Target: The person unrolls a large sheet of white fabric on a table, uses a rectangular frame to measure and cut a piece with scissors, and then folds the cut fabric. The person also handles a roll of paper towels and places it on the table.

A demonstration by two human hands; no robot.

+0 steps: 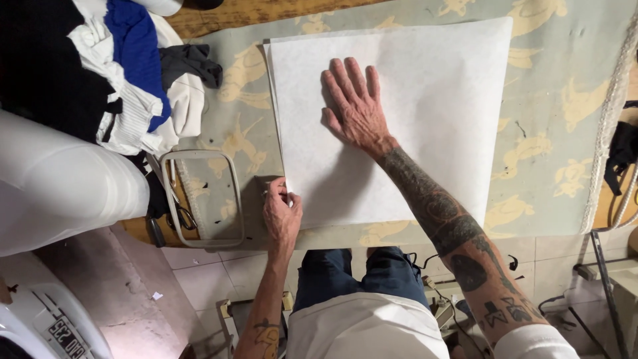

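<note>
White paper sheet (425,119) lies under the flat, spread right hand (355,110); left hand (281,211) pinches its corner.

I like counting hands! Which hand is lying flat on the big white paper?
The right hand, fingers spread flat on the white paper. The left hand only pinches the paper's near corner.
</note>
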